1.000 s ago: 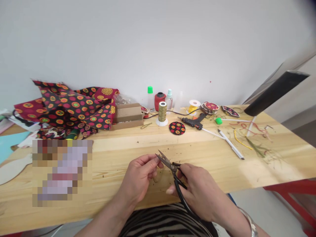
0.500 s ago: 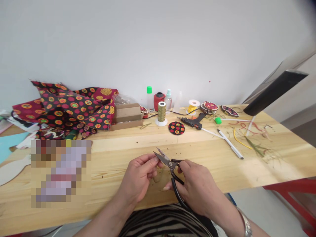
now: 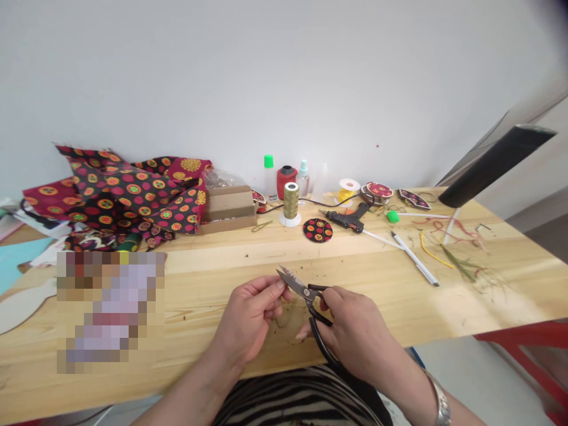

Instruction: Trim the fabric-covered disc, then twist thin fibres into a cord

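My right hand (image 3: 355, 340) grips black-handled scissors (image 3: 306, 296) low over the near edge of the wooden table (image 3: 213, 272). The blades point up and left and look nearly closed. My left hand (image 3: 251, 316) is pinched right beside the blades, thumb and fingers pressed together on something too small to name. Tiny dark and greenish trimmings lie on the wood just under both hands.
Patterned red and black fabric (image 3: 128, 195) is heaped at the back left beside a cardboard box (image 3: 231, 208). Thread spools (image 3: 291, 204), small bottles, a black glue gun (image 3: 350, 220), a round fabric disc (image 3: 318, 230), pens (image 3: 415, 258) and loose thread scraps (image 3: 457, 257) lie at the back and right.
The scissors tilted lower and their blades closed a little. Both hands stayed in nearly the same spot.
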`<state>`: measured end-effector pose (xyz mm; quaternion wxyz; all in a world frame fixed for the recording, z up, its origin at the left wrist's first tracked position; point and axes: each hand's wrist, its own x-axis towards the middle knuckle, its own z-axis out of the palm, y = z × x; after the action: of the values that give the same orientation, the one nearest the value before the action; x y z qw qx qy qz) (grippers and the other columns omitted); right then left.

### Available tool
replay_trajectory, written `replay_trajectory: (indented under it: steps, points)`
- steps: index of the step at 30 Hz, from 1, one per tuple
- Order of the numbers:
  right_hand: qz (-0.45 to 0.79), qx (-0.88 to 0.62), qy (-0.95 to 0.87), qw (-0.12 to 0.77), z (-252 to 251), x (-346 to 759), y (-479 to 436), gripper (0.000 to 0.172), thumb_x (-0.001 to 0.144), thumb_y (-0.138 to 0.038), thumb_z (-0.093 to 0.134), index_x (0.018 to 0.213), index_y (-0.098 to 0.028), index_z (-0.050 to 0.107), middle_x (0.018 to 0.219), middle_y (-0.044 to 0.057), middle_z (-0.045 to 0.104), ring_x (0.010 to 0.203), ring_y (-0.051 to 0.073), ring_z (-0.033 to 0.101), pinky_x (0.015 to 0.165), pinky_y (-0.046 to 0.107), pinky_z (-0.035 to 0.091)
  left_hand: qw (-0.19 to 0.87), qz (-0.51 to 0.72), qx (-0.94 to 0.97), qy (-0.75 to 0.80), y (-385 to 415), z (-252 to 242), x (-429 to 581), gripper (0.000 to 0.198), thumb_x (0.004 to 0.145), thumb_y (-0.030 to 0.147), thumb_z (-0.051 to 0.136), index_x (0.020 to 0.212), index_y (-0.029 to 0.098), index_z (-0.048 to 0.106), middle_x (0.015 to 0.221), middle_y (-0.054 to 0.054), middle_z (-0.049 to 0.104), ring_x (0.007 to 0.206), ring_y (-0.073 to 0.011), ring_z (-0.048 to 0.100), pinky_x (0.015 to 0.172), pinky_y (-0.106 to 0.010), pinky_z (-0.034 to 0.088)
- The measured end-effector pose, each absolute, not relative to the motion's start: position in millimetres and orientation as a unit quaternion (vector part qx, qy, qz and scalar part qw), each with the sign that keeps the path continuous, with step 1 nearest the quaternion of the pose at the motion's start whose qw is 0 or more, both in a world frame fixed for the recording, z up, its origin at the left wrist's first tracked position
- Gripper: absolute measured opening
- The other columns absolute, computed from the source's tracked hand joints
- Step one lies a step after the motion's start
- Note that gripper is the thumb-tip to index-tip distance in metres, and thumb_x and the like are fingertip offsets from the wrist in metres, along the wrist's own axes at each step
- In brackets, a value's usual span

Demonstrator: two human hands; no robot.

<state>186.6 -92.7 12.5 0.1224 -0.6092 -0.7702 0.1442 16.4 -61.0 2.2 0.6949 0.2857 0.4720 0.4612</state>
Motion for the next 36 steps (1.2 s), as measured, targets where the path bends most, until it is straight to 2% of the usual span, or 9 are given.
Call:
replay_trajectory:
  steps: [11, 16, 21, 24, 25, 27, 30, 33, 36]
  points:
    - [0.178, -0.607, -0.765, 0.124, 12, 186, -89, 0.035, 0.078, -0.051, 0.056, 0.067, -0.017, 0.055, 0.067, 0.003, 0.062, 0.061, 0.017, 0.058, 0.055, 0.025, 0.035, 0.689, 0.462, 0.287, 0.48, -61, 1, 16, 0.016, 0.06, 0.024, 0.076, 0.068, 0.011, 0.072, 0.057, -0.003, 0.062, 0.049, -0.0054, 0.043, 0.043, -0.016, 0.029]
    - [0.216, -0.607, -0.75, 0.149, 8, 187, -89, 0.036, 0.077, -0.05, 0.057, 0.064, -0.017, 0.054, 0.064, 0.002, 0.06, 0.057, 0.014, 0.051, 0.054, 0.024, 0.033, 0.687, 0.465, 0.283, 0.482, -60, -1, 16, 0.017, 0.059, 0.024, 0.076, 0.067, 0.011, 0.072, 0.057, -0.003, 0.061, 0.047, -0.0045, 0.041, 0.043, -0.016, 0.028]
    - [0.402, -0.567, -0.689, 0.208, 8, 192, -87, 0.042, 0.08, -0.054, 0.05, 0.063, -0.016, 0.053, 0.057, -0.002, 0.049, 0.053, 0.01, 0.039, 0.05, 0.021, 0.03, 0.662, 0.474, 0.29, 0.503, -58, -4, 11, 0.018, 0.06, 0.024, 0.076, 0.074, 0.013, 0.074, 0.067, -0.004, 0.066, 0.045, -0.0037, 0.038, 0.043, -0.018, 0.027]
    - [0.552, -0.497, -0.629, 0.228, 10, 196, -85, 0.05, 0.08, -0.061, 0.044, 0.063, -0.015, 0.05, 0.052, -0.005, 0.039, 0.047, 0.007, 0.034, 0.043, 0.02, 0.025, 0.639, 0.46, 0.378, 0.487, -57, -2, 9, 0.01, 0.067, 0.023, 0.071, 0.071, 0.015, 0.074, 0.106, -0.011, 0.067, 0.074, -0.0128, 0.056, 0.053, -0.019, 0.038]
    - [0.584, -0.483, -0.611, 0.232, 10, 197, -85, 0.052, 0.079, -0.065, 0.041, 0.063, -0.015, 0.049, 0.05, -0.005, 0.036, 0.045, 0.007, 0.032, 0.041, 0.02, 0.024, 0.629, 0.453, 0.415, 0.477, -57, 0, 8, 0.008, 0.069, 0.023, 0.069, 0.07, 0.016, 0.074, 0.118, -0.011, 0.062, 0.09, -0.0173, 0.057, 0.061, -0.02, 0.041]
    - [0.625, -0.462, -0.581, 0.24, 9, 199, -83, 0.057, 0.077, -0.07, 0.038, 0.065, -0.015, 0.049, 0.049, -0.006, 0.035, 0.04, 0.006, 0.033, 0.038, 0.019, 0.023, 0.616, 0.435, 0.472, 0.456, -56, 2, 8, 0.009, 0.072, 0.021, 0.067, 0.07, 0.017, 0.075, 0.126, -0.011, 0.057, 0.109, -0.0223, 0.051, 0.078, -0.024, 0.041]
    - [0.675, -0.412, -0.558, 0.251, 3, 200, -81, 0.062, 0.075, -0.074, 0.034, 0.067, -0.014, 0.051, 0.048, -0.005, 0.036, 0.037, 0.006, 0.035, 0.035, 0.017, 0.024, 0.612, 0.411, 0.504, 0.45, -55, 3, 9, 0.011, 0.072, 0.02, 0.066, 0.078, 0.019, 0.076, 0.105, -0.009, 0.068, 0.099, -0.0215, 0.057, 0.083, -0.027, 0.041]
    - [0.71, -0.377, -0.542, 0.247, -1, 204, -82, 0.064, 0.077, -0.073, 0.03, 0.072, -0.014, 0.053, 0.049, -0.005, 0.036, 0.037, 0.005, 0.033, 0.034, 0.016, 0.024, 0.6, 0.395, 0.511, 0.472, -54, 2, 11, 0.016, 0.073, 0.022, 0.065, 0.085, 0.02, 0.076, 0.068, -0.003, 0.069, 0.074, -0.0174, 0.06, 0.069, -0.025, 0.042]
    - [0.711, -0.356, -0.555, 0.245, 5, 214, -84, 0.073, 0.069, -0.081, 0.029, 0.074, -0.013, 0.056, 0.051, -0.005, 0.037, 0.039, 0.006, 0.035, 0.035, 0.018, 0.028, 0.583, 0.401, 0.494, 0.506, -53, 0, 12, 0.014, 0.07, 0.024, 0.068, 0.08, 0.019, 0.076, 0.059, -0.001, 0.066, 0.059, -0.0143, 0.055, 0.057, -0.023, 0.039]
